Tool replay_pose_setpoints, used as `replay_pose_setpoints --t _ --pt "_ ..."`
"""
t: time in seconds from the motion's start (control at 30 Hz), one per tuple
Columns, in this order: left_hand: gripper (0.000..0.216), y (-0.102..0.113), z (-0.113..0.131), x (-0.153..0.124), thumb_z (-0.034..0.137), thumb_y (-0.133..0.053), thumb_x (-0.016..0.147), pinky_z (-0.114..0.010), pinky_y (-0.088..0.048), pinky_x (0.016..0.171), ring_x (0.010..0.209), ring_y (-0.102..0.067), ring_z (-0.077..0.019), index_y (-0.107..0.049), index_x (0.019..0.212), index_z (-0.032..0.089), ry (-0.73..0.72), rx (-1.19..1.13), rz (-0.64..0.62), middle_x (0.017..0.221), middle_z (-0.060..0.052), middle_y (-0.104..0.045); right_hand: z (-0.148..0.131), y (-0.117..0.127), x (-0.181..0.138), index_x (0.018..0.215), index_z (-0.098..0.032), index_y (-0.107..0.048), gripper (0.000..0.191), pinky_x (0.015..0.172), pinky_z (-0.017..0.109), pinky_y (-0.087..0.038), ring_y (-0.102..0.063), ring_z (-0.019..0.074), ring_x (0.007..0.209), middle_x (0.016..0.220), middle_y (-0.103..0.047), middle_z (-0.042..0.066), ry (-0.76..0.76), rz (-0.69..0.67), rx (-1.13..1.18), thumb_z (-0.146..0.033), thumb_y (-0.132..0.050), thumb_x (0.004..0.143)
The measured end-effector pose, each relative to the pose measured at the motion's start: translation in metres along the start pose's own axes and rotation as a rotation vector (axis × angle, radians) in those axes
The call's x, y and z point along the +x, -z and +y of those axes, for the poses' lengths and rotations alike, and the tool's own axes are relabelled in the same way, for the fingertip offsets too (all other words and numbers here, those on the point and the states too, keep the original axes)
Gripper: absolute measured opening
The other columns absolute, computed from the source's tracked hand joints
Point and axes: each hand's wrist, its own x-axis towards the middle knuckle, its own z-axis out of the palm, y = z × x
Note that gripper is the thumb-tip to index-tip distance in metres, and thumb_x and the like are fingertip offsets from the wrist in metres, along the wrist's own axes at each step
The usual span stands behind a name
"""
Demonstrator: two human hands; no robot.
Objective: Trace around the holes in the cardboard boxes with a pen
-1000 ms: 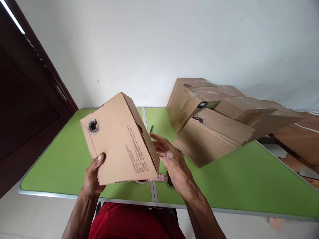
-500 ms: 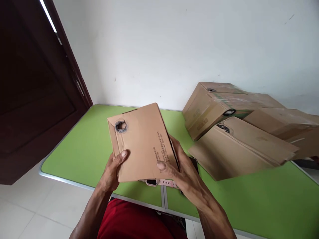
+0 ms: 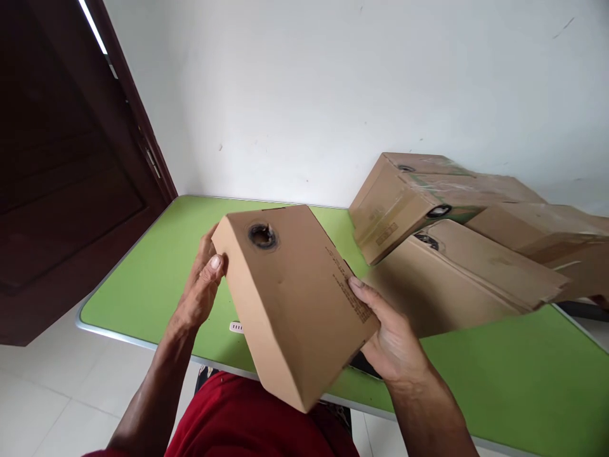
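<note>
I hold a brown cardboard box above the near edge of the green table. The box is tilted, with a round hole near its top and a line of small black print along its right edge. My left hand grips its left side, thumb on the front corner. My right hand grips its right edge, thumb lying on the top face. Both hands are closed on the box.
Several flattened and stacked cardboard boxes lie on the right half of the table by the white wall. A dark wooden door stands at left. A small pale object shows under the box. A dark object peeks out below my right hand.
The box has been turned and tipped, so a different face with the hole now points up and toward me. My left hand moved up its left side; my right hand shifted to the right edge.
</note>
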Motion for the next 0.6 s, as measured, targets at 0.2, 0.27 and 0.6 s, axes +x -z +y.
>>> replay_pose_setpoints --t 0.2,0.27,0.6 --pt "0.099 -0.026 -0.002 -0.017 0.077 -0.076 0.095 -0.048 -0.057 0.119 0.161 -0.050 -0.0425 -0.040 0.173 0.029 0.215 -0.006 0.099 0.178 -0.016 -0.048 0.024 -0.010 -0.004 0.144 -0.029 -0.071 0.070 0.058 0.046 -0.064 -0.082 0.0373 0.088 0.121 -0.086 0.010 0.004 0.071 0.063 -0.074 -0.078 0.090" --pt "0.106 -0.031 -0.005 -0.023 0.078 -0.080 0.091 -0.050 -0.057 0.119 0.161 -0.049 -0.0430 -0.036 0.175 0.031 0.282 0.038 0.108 0.179 -0.017 -0.045 0.030 -0.012 -0.007 0.146 -0.031 -0.069 0.066 0.074 0.047 -0.069 -0.080 0.0391 0.114 0.141 -0.080 0.010 0.140 0.135 0.005 -0.071 -0.076 0.095" --pt "0.075 -0.037 0.008 -0.020 0.055 -0.090 0.092 -0.041 -0.066 0.096 0.127 -0.074 -0.0342 -0.059 0.154 0.028 0.247 0.107 0.079 0.148 -0.013 -0.071 0.033 0.006 -0.017 0.141 -0.032 -0.066 0.057 0.102 0.046 -0.064 -0.070 0.0377 0.138 0.151 -0.073 0.012 0.304 0.017 -0.272 -0.068 -0.078 0.098"
